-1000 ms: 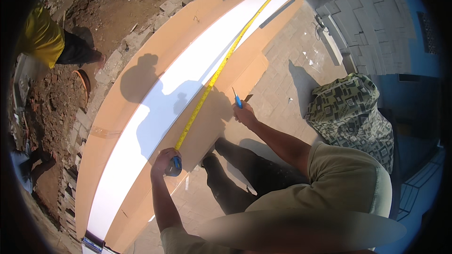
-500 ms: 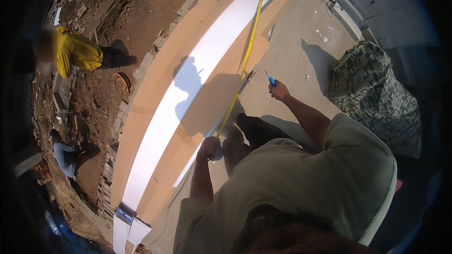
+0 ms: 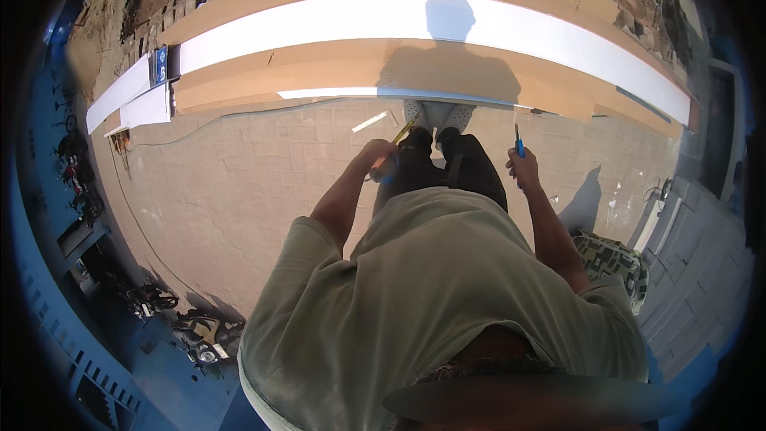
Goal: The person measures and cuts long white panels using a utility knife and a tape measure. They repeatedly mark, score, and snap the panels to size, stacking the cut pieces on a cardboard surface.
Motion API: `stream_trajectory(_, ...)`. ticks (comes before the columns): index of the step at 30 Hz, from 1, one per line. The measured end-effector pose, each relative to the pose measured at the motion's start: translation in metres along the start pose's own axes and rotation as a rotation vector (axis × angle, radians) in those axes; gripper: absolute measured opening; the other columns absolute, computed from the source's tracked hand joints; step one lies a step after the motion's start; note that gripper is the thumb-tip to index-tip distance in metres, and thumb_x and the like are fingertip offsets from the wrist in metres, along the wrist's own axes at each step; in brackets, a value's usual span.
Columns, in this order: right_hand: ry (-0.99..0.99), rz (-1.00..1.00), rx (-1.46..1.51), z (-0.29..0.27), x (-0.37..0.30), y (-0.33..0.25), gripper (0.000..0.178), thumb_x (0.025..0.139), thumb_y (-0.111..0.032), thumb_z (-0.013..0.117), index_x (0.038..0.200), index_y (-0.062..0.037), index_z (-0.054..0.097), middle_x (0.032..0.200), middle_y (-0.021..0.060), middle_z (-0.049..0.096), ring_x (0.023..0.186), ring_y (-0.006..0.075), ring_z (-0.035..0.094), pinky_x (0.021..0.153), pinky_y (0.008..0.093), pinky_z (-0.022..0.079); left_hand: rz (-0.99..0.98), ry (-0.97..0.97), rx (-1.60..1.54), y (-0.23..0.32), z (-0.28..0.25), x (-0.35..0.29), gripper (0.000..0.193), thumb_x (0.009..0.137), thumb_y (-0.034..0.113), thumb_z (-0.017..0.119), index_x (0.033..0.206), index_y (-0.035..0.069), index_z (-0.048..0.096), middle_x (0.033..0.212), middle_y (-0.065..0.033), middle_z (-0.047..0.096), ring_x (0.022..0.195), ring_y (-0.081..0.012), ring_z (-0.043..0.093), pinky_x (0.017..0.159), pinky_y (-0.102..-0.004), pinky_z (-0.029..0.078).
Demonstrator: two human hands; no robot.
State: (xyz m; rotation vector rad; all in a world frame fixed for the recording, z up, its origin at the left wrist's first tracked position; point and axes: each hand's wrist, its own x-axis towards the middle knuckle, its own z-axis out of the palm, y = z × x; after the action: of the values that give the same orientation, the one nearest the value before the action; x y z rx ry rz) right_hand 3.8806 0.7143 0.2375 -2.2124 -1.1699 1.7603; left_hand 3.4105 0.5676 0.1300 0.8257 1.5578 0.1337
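My left hand (image 3: pixel 375 153) is closed around a tape measure; a short length of its yellow blade (image 3: pixel 407 128) sticks out toward my shoes, and its case is blurred. In my right hand (image 3: pixel 523 169) is a slim tool with a blue handle (image 3: pixel 519 147). Its thin metal tip points away from me, and its exact kind is unclear. Beyond both hands, a long white panel (image 3: pixel 319 17) lies across brown cardboard (image 3: pixel 335 64). A narrow white strip (image 3: pixel 335 92) runs along the cardboard's near edge, in front of my shoes (image 3: pixel 435 114).
Cut white pieces (image 3: pixel 150 108) and a blue-labelled wrapper (image 3: pixel 159 66) lie at the panel's left end. A small white offcut (image 3: pixel 371 121) and a thin cable (image 3: pixel 239 116) rest on the paving. A patterned sack (image 3: pixel 610 263) stands at right; motorbikes (image 3: pixel 203 343) stand at lower left.
The long yellow blade that stretched over the cardboard is now mostly back in its case. My view has turned, so the panel now runs crosswise. Both hands keep their tools.
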Motion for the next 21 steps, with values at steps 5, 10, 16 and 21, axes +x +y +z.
stream_trajectory(5,-0.488,-0.111,-0.052,0.085,-0.024,-0.086,0.034,0.104,-0.038,0.077,0.113,-0.0065,0.071,0.095,0.0051,0.077,0.067,0.0120,0.072,0.053,0.0270,0.051,-0.185,0.485,-0.436,0.018,0.033,-0.023,0.036,0.101,0.037,0.067,0.104,0.003,0.080,0.087,-0.0070,0.074,0.084,-0.0192,0.070,0.078,-0.0404,0.056)
stream_trajectory(10,-0.645,-0.244,-0.341,0.179,-0.008,-0.132,0.058,0.094,-0.042,0.088,0.128,-0.0043,0.061,0.099,0.0059,0.072,0.070,0.0153,0.073,0.059,0.0325,0.055,-0.143,0.580,-0.906,0.080,0.059,0.009,0.042,0.106,0.040,0.066,0.109,0.000,0.081,0.103,-0.0169,0.079,0.096,-0.0296,0.073,0.090,-0.0444,0.056)
stream_trajectory(16,-0.420,-0.389,-0.493,0.232,0.110,-0.146,0.052,0.089,-0.026,0.091,0.126,-0.0073,0.059,0.087,0.0052,0.067,0.060,0.0135,0.065,0.052,0.0333,0.053,-0.109,0.416,-1.296,0.056,0.032,0.060,0.057,0.110,0.057,0.066,0.123,0.003,0.077,0.104,-0.0091,0.076,0.095,-0.0213,0.071,0.086,-0.0417,0.058)
stream_trajectory(21,-0.224,-0.411,-0.635,0.258,0.248,-0.158,0.053,0.092,-0.032,0.088,0.132,-0.0056,0.067,0.101,0.0124,0.074,0.091,0.0249,0.075,0.082,0.0440,0.060,-0.395,0.385,-1.101,-0.095,0.043,0.175,0.059,0.111,0.059,0.061,0.142,0.010,0.070,0.129,-0.0159,0.077,0.118,-0.0345,0.074,0.098,-0.0519,0.060)
